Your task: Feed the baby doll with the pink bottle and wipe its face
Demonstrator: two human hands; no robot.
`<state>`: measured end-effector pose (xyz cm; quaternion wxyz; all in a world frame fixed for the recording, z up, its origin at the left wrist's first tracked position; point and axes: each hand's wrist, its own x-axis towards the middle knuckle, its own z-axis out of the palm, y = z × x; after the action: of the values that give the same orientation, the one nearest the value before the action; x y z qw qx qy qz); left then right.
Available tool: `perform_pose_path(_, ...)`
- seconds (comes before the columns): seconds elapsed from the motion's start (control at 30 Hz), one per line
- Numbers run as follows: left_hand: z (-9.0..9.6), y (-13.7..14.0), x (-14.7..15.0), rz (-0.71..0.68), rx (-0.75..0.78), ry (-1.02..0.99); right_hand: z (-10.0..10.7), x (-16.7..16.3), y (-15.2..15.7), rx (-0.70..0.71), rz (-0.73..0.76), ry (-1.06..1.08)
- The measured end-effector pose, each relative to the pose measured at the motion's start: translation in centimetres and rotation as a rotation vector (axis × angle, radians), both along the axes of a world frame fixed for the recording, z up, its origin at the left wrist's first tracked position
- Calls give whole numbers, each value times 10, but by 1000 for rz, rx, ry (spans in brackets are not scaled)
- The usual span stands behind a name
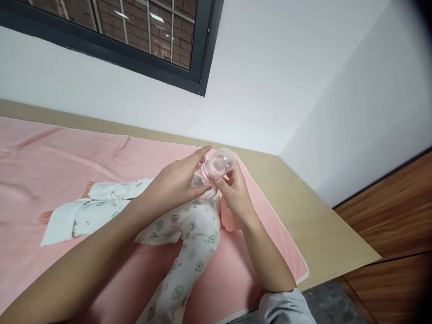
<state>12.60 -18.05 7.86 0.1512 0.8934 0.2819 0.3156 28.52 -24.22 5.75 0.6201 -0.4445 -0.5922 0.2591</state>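
A clear baby bottle (196,181) with a pink collar and pink handles is held between my two hands above the pink mat. A translucent dome cap (223,159) covers its teat end, which tilts up to the right. My left hand (178,175) grips the bottle around the body and handle, with its index finger stretched along the far side. My right hand (236,189) has its fingers and thumb closed at the cap and collar. Beneath them lies a baby-sized figure in white printed pyjamas (192,220), its feet to the left. My hands and the bottle hide part of its head.
A wrinkled pink mat (67,162) covers much of the tan tabletop (320,234). A white wall (253,76) with a dark-framed window (199,72) rises behind. Wood-grain panels (388,220) stand at the right, beside a dark floor (330,301).
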Motion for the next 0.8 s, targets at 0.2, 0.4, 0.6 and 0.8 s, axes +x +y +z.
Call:
perform_pose_path(0.2,-1,21,-4,59,60,15,7,30,2,146,-207,45)
perform_pose_path(0.4,-1,65,-26,185,25,-39,-8,116,30,120,-537,54)
perform_pose_path(0.6,-20,117,-50,434,-148,14,-77,189,63,-231,-837,-9)
perform_pose_path(0.8,-46,156,-77,490,-210,-22,-135,212,63,-488,-923,-239)
